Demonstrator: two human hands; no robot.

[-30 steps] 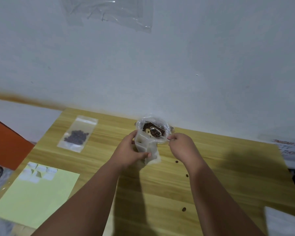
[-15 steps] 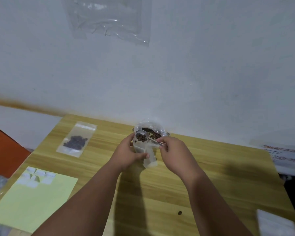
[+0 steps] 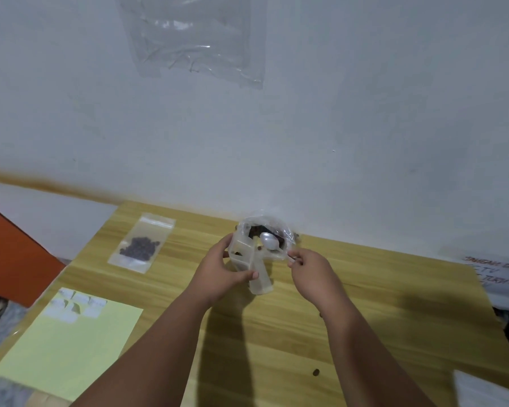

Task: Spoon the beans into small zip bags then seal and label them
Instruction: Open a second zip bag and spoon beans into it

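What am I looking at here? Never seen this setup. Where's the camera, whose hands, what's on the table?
No machine here: one wide-angle camera worn on a person's head looks down at their two bare hands. The left hand holds a small clear zip bag upright and open. The right hand pinches the handle of a small spoon, whose bowl sits over an open plastic bag of dark beans by the wall. On the wooden table lie a filled zip bag, flat at the left, a yellow sheet with white labels, and a few stray beans.
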